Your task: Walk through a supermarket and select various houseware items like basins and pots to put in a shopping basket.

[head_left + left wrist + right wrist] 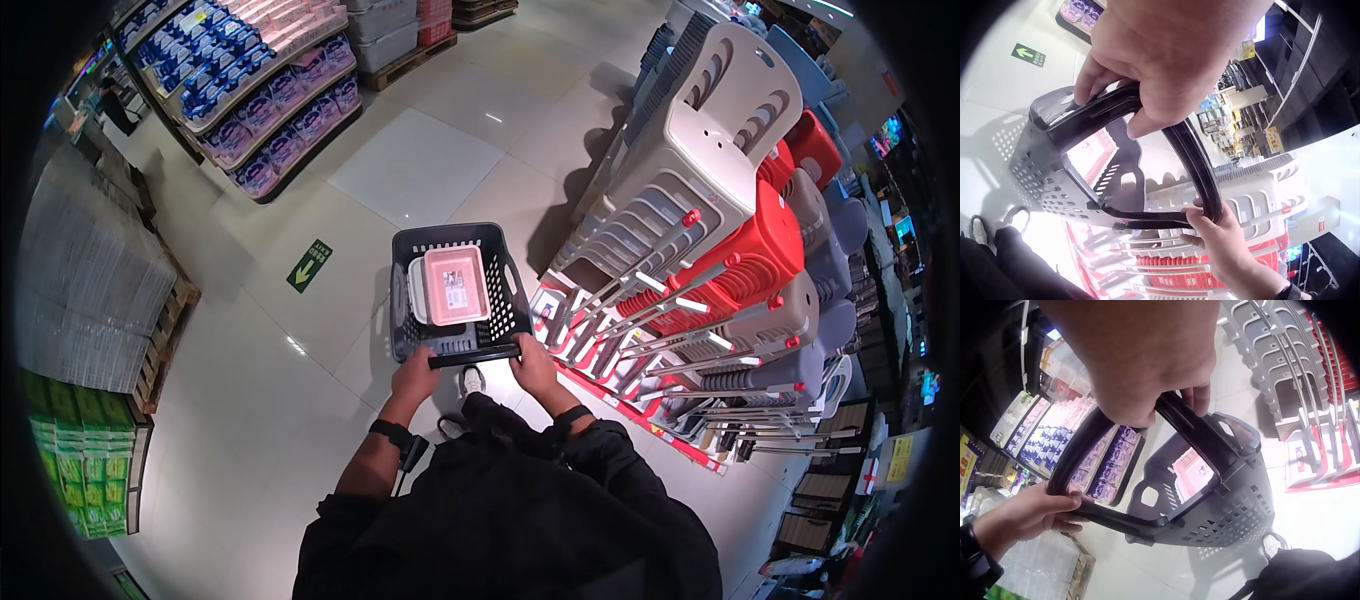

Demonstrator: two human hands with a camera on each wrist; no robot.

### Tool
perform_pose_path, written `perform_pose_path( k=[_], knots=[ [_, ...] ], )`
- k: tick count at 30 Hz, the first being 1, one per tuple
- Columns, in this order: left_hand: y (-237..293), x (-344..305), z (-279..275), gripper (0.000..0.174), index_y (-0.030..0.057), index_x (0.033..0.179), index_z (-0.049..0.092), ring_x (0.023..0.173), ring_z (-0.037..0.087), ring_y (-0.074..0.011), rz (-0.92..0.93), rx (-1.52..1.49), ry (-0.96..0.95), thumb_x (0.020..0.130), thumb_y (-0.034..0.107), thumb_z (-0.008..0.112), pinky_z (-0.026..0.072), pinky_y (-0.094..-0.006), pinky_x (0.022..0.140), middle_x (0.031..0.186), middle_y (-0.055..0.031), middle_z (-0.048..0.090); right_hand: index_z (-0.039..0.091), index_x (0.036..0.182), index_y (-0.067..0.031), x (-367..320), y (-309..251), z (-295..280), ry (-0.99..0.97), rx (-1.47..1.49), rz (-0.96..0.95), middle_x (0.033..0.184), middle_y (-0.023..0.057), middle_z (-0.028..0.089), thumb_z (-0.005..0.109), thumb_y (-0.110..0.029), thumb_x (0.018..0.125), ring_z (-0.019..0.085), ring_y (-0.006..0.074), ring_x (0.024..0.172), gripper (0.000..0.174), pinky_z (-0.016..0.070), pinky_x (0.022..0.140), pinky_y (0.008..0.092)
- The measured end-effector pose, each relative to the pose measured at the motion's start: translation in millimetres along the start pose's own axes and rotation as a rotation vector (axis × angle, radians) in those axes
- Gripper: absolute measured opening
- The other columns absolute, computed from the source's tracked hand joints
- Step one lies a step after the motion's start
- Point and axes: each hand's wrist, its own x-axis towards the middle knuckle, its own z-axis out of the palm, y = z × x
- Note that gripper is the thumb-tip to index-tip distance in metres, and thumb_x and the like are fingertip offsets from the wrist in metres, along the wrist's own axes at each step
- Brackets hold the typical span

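Note:
A dark grey shopping basket [402, 330] with perforated walls hangs or stands before the person, its black handle [478, 356] across the near side. The left hand [413, 378] grips the handle's left end and the right hand [534, 368] grips its right end. Inside the basket lies a pink plastic basket [456, 286] with a label, partly over a white one [416, 290]. In the left wrist view the left hand [1154, 69] curls round the handle [1194, 156]; in the right wrist view the right hand [1141, 369] does so too.
Stacked white, red and grey chairs [720, 150] stand close on the right. Shelves of blue and purple packs [260, 110] are at the upper left. Wrapped stacks on a pallet [165, 330] and green packs [90, 460] line the left. A green arrow sign [310, 266] lies on the floor.

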Motion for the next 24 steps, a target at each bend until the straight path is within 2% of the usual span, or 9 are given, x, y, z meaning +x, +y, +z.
perform_pose_path(
  k=[10,16,18,24],
  knots=[
    [-9,52,-30,0.021,0.0145,0.100,0.055,0.094,0.061,-0.0364,0.050,0.006,-0.034,0.082,0.023,0.063,0.0496,-0.0479,0.077,0.104,-0.0101,0.061,0.052,0.110,-0.0047,31,-16,9,-0.018,0.031,0.041,0.099,0.0175,0.060,0.063,-0.008,0.078,0.057,0.0358,0.099,0.034,0.0473,0.084,0.0425],
    [-6,99,-54,0.019,0.0137,0.100,0.056,0.097,0.060,-0.0357,0.093,-0.012,-0.116,0.083,0.022,0.062,0.0490,-0.0462,0.080,0.104,-0.0109,0.061,0.054,0.106,-0.0043,61,-18,17,0.009,0.077,-0.007,0.095,0.0153,0.059,0.062,-0.008,0.080,0.057,0.0345,0.095,0.028,0.0467,0.081,0.0418],
    [-5,113,-60,0.024,0.0100,0.100,0.056,0.099,0.060,-0.0341,0.037,0.018,-0.111,0.081,0.017,0.066,0.0486,-0.0409,0.083,0.102,-0.0128,0.061,0.054,0.107,-0.0045,70,-19,21,0.004,0.081,0.003,0.095,0.0153,0.059,0.062,-0.008,0.080,0.057,0.0343,0.095,0.028,0.0467,0.081,0.0418],
    [-3,153,-69,0.024,0.0088,0.100,0.055,0.102,0.059,-0.0333,0.143,-0.003,-0.113,0.079,0.011,0.066,0.0477,-0.0394,0.086,0.103,-0.0130,0.060,0.052,0.108,-0.0068,90,-23,25,0.002,0.095,0.084,0.096,0.0137,0.057,0.064,-0.010,0.079,0.055,0.0334,0.097,0.032,0.0475,0.083,0.0420]
  ],
)
